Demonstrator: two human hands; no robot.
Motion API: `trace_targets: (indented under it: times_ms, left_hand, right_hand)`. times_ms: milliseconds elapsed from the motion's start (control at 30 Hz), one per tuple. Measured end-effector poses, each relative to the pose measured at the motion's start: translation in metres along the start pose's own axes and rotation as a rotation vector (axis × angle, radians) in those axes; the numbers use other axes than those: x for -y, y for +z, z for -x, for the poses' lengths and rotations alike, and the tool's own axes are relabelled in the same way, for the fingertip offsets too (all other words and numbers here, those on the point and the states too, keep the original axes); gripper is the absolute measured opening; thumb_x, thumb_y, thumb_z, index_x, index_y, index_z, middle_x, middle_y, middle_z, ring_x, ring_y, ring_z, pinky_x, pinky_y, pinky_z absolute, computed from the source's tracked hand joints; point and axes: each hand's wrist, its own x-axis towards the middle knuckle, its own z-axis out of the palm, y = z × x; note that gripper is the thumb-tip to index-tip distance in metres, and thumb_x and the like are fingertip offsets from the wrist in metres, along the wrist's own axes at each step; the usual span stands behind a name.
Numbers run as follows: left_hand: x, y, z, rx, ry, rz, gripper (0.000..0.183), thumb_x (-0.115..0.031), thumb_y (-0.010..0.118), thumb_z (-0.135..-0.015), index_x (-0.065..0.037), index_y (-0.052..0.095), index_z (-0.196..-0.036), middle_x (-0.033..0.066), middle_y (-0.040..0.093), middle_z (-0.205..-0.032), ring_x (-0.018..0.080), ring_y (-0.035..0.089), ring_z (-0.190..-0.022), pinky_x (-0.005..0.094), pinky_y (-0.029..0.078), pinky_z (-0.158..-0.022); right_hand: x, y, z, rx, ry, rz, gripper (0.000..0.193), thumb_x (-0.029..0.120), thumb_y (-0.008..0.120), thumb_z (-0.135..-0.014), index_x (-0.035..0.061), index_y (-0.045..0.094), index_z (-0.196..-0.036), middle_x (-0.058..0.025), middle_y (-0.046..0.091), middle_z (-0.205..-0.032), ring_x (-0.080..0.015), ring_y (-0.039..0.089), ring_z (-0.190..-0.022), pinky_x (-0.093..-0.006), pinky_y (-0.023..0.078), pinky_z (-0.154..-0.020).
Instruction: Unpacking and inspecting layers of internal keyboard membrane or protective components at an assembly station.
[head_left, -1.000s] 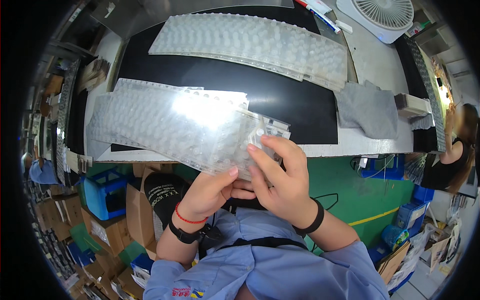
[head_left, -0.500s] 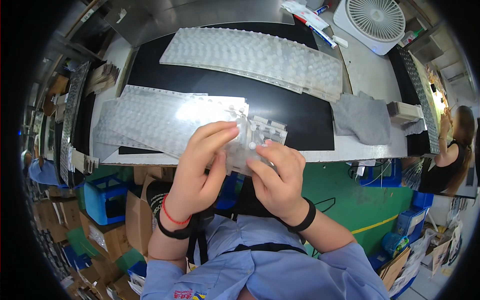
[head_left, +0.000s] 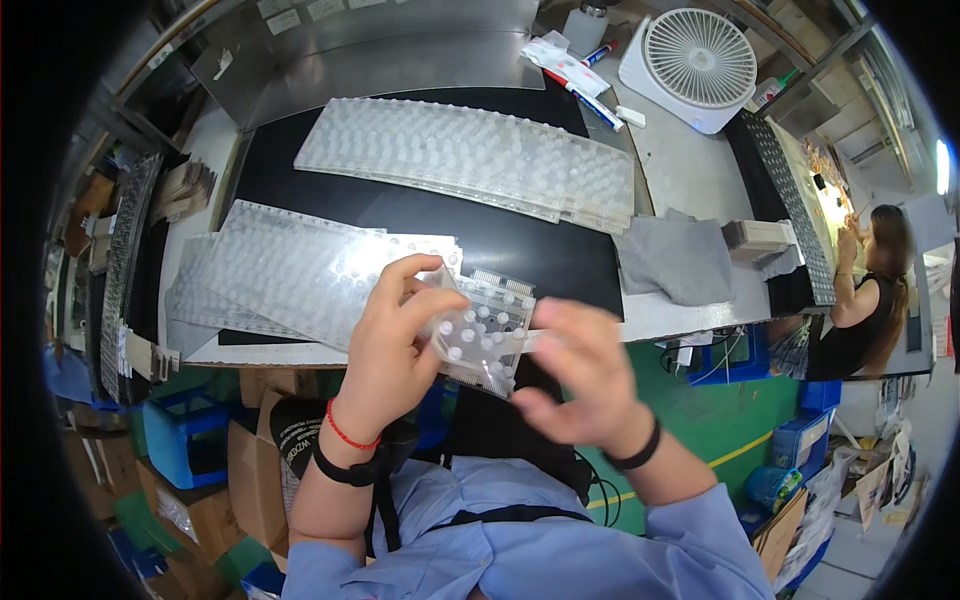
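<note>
My left hand (head_left: 395,325) grips the left part of a clear plastic panel (head_left: 490,335), its thumb and fingers closed on it. This panel has round pale studs and comb-like ridged edges, and it is held tilted at the table's front edge. To its right is my right hand (head_left: 590,375), blurred by motion, with thumb and fingers apart and nothing seen between them. Under and behind my left hand lie overlapping clear studded panels (head_left: 290,265) on a black mat (head_left: 590,265). Farther back rests a stack of similar long panels (head_left: 450,155).
A grey cloth (head_left: 675,260) and a small stack of pale strips (head_left: 760,238) lie on the right. Behind them are markers (head_left: 585,98) and a white fan (head_left: 695,65). Cardboard boxes (head_left: 200,490) and a blue stool (head_left: 190,430) stand below left. Another person (head_left: 865,300) sits at far right.
My right hand has come off the panel and moved right, its fingers spreading. My left hand keeps hold of the panel, now more exposed to view. The whole view has shifted slightly.
</note>
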Motion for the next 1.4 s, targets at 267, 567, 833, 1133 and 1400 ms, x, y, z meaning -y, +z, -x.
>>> trace_targets:
  times_ms: [267, 567, 833, 1133, 1400]
  left_hand:
    - [0.002, -0.004, 0.001, -0.016, 0.038, 0.029, 0.04, 0.01, 0.06, -0.069, -0.009, 0.064, -0.104, 0.0114, 0.055, -0.122, 0.0272, 0.058, -0.104, 0.0317, 0.05, -0.078]
    - [0.004, -0.011, 0.002, -0.001, 0.047, 0.099, 0.04, 0.01, 0.057, -0.069, -0.008, 0.063, -0.105, 0.0123, 0.057, -0.12, 0.0299, 0.06, -0.099, 0.0329, 0.05, -0.077]
    - [0.01, -0.013, 0.003, 0.037, 0.064, 0.111, 0.035, 0.009, 0.058, -0.071, -0.002, 0.062, -0.104, 0.0128, 0.063, -0.101, 0.0311, 0.058, -0.097, 0.0366, 0.045, -0.088]
    - [0.005, -0.011, -0.006, 0.068, 0.063, -0.001, 0.035, 0.01, 0.053, -0.068, -0.003, 0.062, -0.1, 0.0121, 0.063, -0.099, 0.0326, 0.058, -0.096, 0.0376, 0.044, -0.089]
    - [0.008, -0.005, -0.007, 0.002, 0.064, 0.005, 0.032, 0.008, 0.056, -0.069, -0.003, 0.062, -0.098, 0.0117, 0.063, -0.094, 0.0316, 0.059, -0.091, 0.0363, 0.046, -0.083]
  right_hand:
    - [-0.146, -0.106, -0.119, 0.137, 0.473, 0.199, 0.037, 0.019, 0.064, -0.087, 0.0054, 0.062, -0.121, -0.0154, 0.065, -0.109, -0.024, 0.063, -0.095, -0.0355, 0.049, -0.084]
    - [-0.282, -0.085, -0.125, 0.554, 0.462, 0.763, 0.04, 0.024, 0.067, -0.085, 0.005, 0.062, -0.12, -0.0213, 0.063, -0.111, -0.0379, 0.06, -0.105, -0.0436, 0.047, -0.092]
    - [-0.188, -0.087, -0.137, 0.252, 0.546, 0.43, 0.026, 0.016, 0.068, -0.085, 0.0037, 0.062, -0.107, -0.0147, 0.066, -0.089, -0.0246, 0.064, -0.084, -0.0342, 0.049, -0.075]
    - [-0.034, 0.001, -0.069, 0.419, 0.384, -0.096, 0.017, 0.002, 0.062, -0.084, 0.0012, 0.059, -0.101, -0.0175, 0.058, -0.093, -0.0355, 0.059, -0.084, -0.0393, 0.049, -0.072]
    - [-0.038, 0.019, -0.064, 0.474, 0.349, -0.112, 0.016, 0.001, 0.062, -0.082, -0.0001, 0.061, -0.098, -0.0179, 0.059, -0.094, -0.0366, 0.06, -0.081, -0.0405, 0.049, -0.07]
